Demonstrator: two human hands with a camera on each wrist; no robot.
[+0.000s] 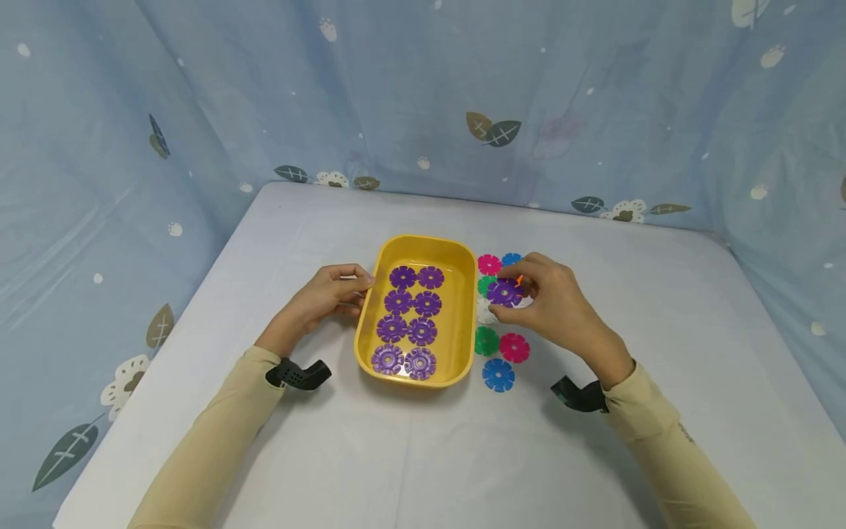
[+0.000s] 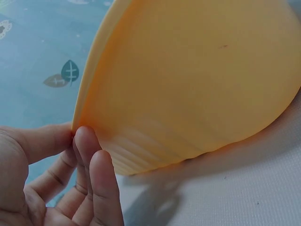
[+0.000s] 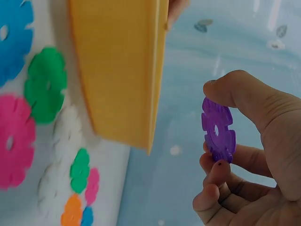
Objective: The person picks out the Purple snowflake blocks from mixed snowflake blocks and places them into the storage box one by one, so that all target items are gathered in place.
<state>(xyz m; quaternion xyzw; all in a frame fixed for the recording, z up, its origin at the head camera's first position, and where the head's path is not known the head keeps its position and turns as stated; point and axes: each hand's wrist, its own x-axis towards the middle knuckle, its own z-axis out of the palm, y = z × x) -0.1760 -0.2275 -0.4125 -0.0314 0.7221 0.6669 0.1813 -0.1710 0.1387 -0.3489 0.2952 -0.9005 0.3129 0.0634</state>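
Note:
A yellow plastic tub [image 1: 456, 308] stands on the white table with purple snowflake discs [image 1: 421, 330] laid flat inside in two columns. My left hand [image 1: 333, 294] pinches the tub's left rim; in the left wrist view its thumb is on the rim and fingertips touch the outer wall [image 2: 188, 70]. To the right of the tub, my right hand [image 1: 555, 301] holds one purple snowflake disc [image 1: 504, 292] above the table. The right wrist view shows this disc [image 3: 226, 139] held by its edges between thumb and fingers, apart from the tub.
Along the tub's right side lie loose discs: pink [image 1: 515, 347], blue [image 1: 499, 375], green [image 1: 487, 341] and white [image 1: 485, 311]. An orange one [image 3: 71, 211] is partly hidden by the right hand in the head view. A blue patterned cloth [image 1: 423, 95] hangs behind the table.

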